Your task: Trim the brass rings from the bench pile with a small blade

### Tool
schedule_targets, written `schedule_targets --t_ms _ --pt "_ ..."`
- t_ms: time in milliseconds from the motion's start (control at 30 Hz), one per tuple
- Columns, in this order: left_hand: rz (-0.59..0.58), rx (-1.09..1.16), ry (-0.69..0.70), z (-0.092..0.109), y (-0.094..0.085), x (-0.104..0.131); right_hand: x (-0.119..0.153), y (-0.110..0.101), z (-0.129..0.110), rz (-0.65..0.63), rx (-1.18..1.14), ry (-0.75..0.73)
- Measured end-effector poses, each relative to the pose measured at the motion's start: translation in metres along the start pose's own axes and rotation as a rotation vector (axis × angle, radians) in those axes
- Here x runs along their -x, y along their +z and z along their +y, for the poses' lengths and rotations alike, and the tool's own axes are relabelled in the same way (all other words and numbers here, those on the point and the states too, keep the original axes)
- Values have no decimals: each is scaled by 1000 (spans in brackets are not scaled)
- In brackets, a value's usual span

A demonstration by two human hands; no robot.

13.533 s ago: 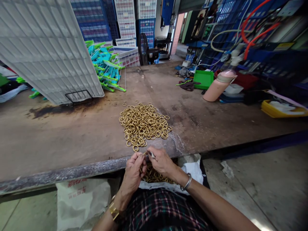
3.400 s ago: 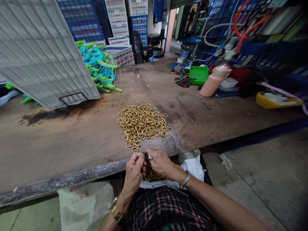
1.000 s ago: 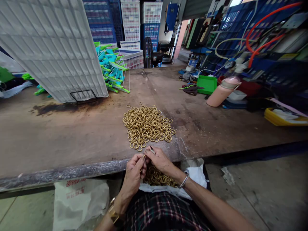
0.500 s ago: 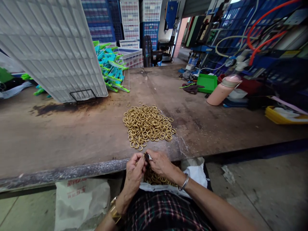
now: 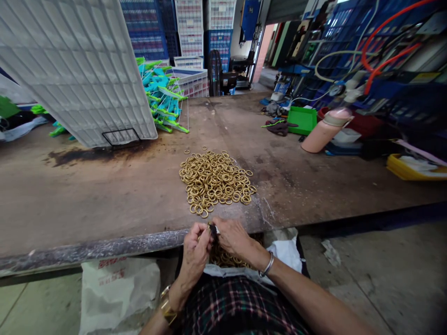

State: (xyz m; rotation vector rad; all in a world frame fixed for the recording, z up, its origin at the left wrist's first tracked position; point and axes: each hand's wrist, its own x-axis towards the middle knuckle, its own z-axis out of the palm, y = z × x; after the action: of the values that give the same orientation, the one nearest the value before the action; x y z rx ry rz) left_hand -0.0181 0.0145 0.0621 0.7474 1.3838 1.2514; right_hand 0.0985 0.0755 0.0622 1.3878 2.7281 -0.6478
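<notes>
My left hand [image 5: 195, 246] is closed at the table's front edge, its fingertips pinched round something small that I cannot make out, perhaps a ring. Against it, my right hand [image 5: 234, 236] is closed on a small dark piece [image 5: 213, 230] with a whitish part by the fingers. Just beyond both hands, a pile of gold-coloured rings [image 5: 216, 179] lies on the wooden table [image 5: 139, 195]. Below my hands, more rings [image 5: 228, 258] sit in an open white bag [image 5: 284, 251] at my lap, partly hidden by my right hand and wrist.
A ribbed white panel [image 5: 87, 70] leans at the left, beside green and turquoise plastic pieces [image 5: 164, 100]. To the right stand a green tray [image 5: 302, 120], a pink bottle [image 5: 319, 135] and a yellow tray [image 5: 412, 170]. Stacked crates [image 5: 188, 28] are behind the table.
My hands stay together in nearly the same place. The dark piece between them shows a little more at the fingertips. The view has shifted slightly.
</notes>
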Motion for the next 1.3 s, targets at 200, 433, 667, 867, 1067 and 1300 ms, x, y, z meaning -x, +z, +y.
schedule_targets --t_ms 200,433,667,867,1067,1300 --pt "-188 232 -87 9 2 15 -16 -8 8 74 72 126" --pt "-80 535 -231 6 -6 2 -45 -18 -14 264 26 191" --pt "-120 655 -299 5 -15 -1 -65 -12 -10 246 24 236" --pt "-56 674 -297 7 -12 -13 -57 -5 6 434 -442 158" --pt "31 499 -139 9 5 -22 -36 -8 -2 437 -917 152" --pt "136 152 39 2 8 -27 -22 -12 1 371 -879 70"
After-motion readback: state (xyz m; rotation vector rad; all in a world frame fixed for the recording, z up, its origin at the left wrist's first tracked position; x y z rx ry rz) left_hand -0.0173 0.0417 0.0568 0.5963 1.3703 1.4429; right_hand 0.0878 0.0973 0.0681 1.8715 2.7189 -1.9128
